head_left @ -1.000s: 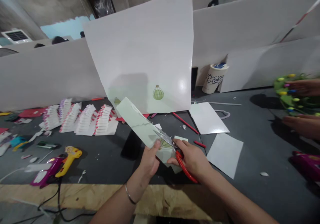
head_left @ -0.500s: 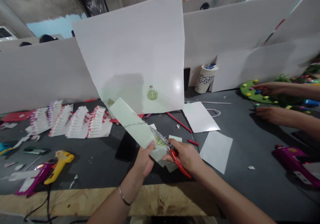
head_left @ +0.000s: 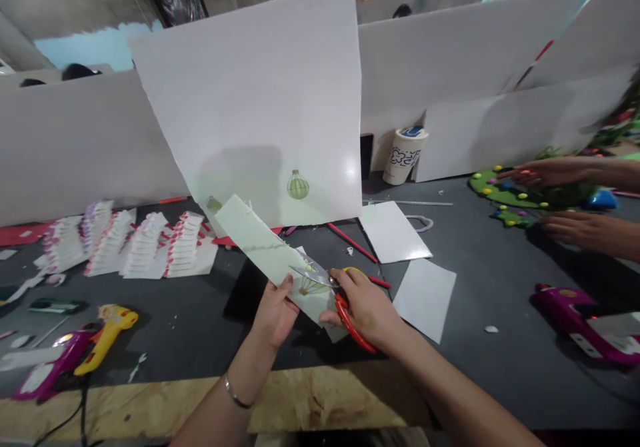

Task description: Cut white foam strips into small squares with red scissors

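A strip of pale green card (head_left: 255, 240), printed with a green hot-air balloon near its lower end, is pinched at its lower edge by my left hand (head_left: 277, 312). My right hand (head_left: 365, 304) is wrapped round the handles of red-handled scissors (head_left: 354, 327). The blades are spread and lie across the card beside the printed balloon. Behind the strip, a large white board (head_left: 270, 100) leans upright, with another green balloon printed low on it. A dark flat object (head_left: 245, 294) lies partly under the card.
White pieces with red and purple tips (head_left: 150, 244) stand at left. Near them lie a yellow glue gun (head_left: 107, 337) and a green cutter (head_left: 57, 306). White card pieces (head_left: 425, 297), a paper cup (head_left: 406, 156) and a purple device (head_left: 585, 324) are at right. Another person's hands (head_left: 560, 174) touch green felt.
The scissor blades have spread wider and shifted onto the card near the balloon. The whole view has moved slightly, so things sit further left. The other person's nearer hand has moved right.
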A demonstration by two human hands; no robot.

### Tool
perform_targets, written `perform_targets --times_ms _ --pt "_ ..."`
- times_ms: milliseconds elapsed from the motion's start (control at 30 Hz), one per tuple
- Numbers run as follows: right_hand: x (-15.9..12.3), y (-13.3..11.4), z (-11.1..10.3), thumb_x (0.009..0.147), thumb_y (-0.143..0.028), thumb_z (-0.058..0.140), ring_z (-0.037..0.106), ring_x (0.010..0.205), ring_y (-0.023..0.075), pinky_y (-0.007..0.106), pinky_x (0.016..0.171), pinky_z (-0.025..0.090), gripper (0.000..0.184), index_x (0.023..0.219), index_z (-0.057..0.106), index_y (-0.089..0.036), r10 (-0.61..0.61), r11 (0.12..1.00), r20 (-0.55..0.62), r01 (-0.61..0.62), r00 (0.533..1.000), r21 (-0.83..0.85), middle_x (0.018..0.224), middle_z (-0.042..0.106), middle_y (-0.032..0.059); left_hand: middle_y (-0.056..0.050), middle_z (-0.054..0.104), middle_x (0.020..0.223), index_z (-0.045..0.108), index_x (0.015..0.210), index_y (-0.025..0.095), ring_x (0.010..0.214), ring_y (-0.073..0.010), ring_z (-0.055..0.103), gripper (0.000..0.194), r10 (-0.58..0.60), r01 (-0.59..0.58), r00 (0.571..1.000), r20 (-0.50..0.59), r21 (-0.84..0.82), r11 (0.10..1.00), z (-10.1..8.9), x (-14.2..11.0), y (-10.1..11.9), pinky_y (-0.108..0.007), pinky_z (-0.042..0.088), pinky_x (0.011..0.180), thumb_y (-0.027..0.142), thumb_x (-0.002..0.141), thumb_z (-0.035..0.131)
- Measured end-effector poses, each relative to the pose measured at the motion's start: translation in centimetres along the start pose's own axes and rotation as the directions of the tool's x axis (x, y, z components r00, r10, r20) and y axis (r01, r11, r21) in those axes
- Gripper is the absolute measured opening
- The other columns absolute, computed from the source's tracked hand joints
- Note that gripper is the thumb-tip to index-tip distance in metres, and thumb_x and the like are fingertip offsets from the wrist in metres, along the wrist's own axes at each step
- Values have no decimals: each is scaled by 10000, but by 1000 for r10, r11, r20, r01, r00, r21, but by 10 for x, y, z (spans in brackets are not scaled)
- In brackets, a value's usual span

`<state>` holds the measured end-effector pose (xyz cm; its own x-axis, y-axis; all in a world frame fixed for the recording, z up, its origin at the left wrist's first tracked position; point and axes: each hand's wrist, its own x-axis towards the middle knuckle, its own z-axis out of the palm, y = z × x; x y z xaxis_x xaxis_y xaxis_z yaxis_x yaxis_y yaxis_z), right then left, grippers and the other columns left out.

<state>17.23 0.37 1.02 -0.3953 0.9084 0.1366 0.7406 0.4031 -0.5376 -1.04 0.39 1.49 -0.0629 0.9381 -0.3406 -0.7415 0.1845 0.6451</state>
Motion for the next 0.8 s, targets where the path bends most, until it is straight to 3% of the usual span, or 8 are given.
perform_targets --times_ms 367,633,800 --pt "-1 -2 -1 817 -447 644 596 966 286 403 824 489 500 1221 554 -168 -11 1000 -32 10 999 -11 1025 612 130 -39 731 910 672 943 181 907 -194 668 314 7 -7 1000 23 -37 999 3 0 5 -348 508 878 147 663 809" --pt "-3 3 7 808 -516 633 618 962 295 402 808 508 559 1224 539 -155 -21 1000 -32 21 999 22 1062 612 150 -56 727 918 651 1041 168 845 -188 671 396 -56 56 998 3 -20 998 0 -2 -8 -381 493 900 173 677 807" --pt "-3 4 7 812 -520 624 631 955 293 394 792 511 545 1219 547 -166 -3 1000 -42 3 999 11 1074 624 150 -55 725 947 649 1003 172 844 -179 673 375 -71 70 997 -9 -36 997 -2 -2 -10 -353 520 851 176 668 815"
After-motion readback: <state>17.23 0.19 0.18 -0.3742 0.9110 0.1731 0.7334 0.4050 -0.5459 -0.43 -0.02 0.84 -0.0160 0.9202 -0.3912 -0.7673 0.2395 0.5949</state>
